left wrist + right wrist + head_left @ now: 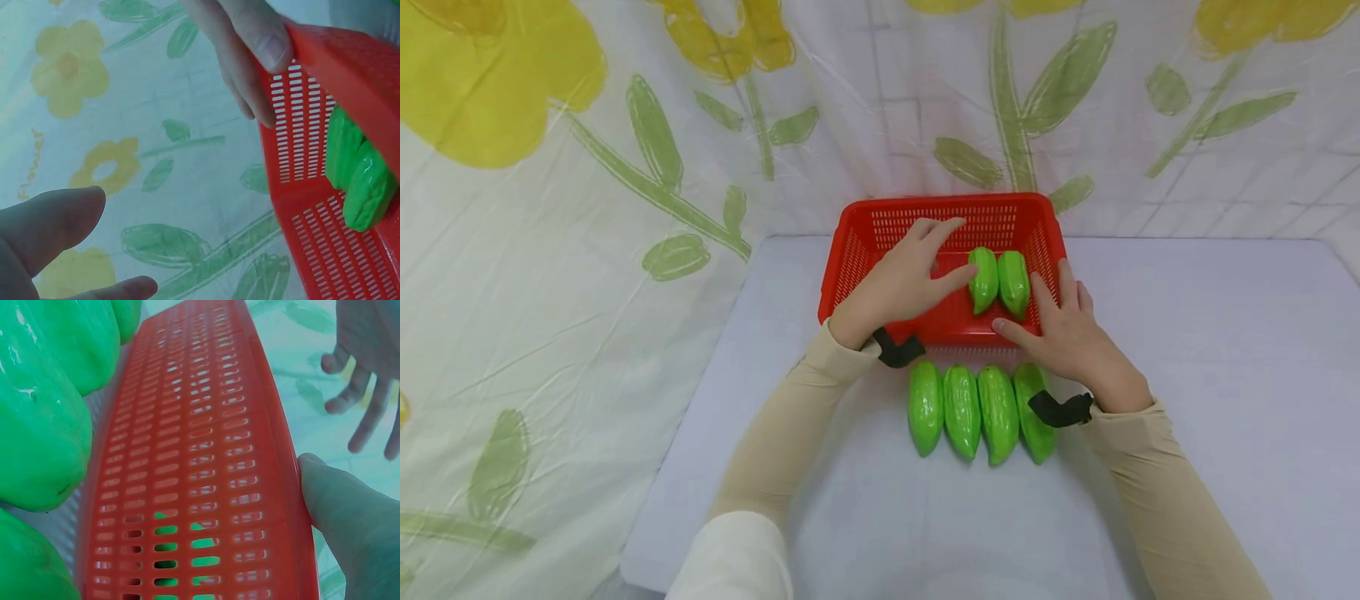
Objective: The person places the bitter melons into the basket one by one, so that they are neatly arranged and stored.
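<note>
Floral backdrop (pixel 850 142): upper frame.
Red basket (pixel 947 339): likely light, stiff; I'd hold opposite sides.
Left grip (pixel 906 279): wide.
Right grip (pixel 1067 337): wide, touching basket.
Green fruits (pixel 962 412): probably slick.

A pale worktop (pixel 1225 400) with rounded corners stands against white cloth (pixel 572 275), which hangs behind it and down its left side; the cloth is softly creased, printed with big yellow flowers (pixel 490 83), green leaves (pixel 655 133) and faint grid lines; orange lettering (pixel 30 164) reads "Flower" in the left wrist view; the light is soft, the shadows on the worktop faint.
</note>
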The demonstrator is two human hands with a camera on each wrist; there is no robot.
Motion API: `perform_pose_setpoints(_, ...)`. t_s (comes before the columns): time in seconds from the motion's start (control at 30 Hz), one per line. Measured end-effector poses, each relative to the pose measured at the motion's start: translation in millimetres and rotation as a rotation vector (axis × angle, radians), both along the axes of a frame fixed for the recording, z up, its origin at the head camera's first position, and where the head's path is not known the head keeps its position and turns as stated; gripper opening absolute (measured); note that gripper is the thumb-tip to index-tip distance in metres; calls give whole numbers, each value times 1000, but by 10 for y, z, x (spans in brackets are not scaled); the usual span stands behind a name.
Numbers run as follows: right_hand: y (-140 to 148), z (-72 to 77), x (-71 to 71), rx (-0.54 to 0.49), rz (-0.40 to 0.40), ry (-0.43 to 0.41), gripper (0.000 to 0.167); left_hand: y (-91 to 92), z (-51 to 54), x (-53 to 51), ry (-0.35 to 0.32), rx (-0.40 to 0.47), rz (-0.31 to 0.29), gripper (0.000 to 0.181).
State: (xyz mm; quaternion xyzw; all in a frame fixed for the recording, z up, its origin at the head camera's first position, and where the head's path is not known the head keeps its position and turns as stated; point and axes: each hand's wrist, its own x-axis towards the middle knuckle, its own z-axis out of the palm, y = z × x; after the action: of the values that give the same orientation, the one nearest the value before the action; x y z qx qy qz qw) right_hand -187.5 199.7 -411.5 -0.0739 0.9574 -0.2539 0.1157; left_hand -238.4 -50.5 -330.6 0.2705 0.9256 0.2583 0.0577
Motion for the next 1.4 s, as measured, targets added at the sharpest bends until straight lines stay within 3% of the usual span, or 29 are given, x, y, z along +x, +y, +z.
perform_pose_setpoints(0.37,9,-2,-4,5,-19,-6,111,-67,-152,274,-15,42,-11,73)
perform_pose_setpoints(0.63,7,-6,-2,0,-12,5,110,-119,-261,499,-47,0,10,70)
perform_pose_setpoints(1.17,25,-7,-17,4,0,2,109,-279,-494,826,-39,65,-48,60)
perform_pose_setpoints(1.4,23,-13,-29,3,6,7,109,-351,-621,975,-90,26,-77,59)
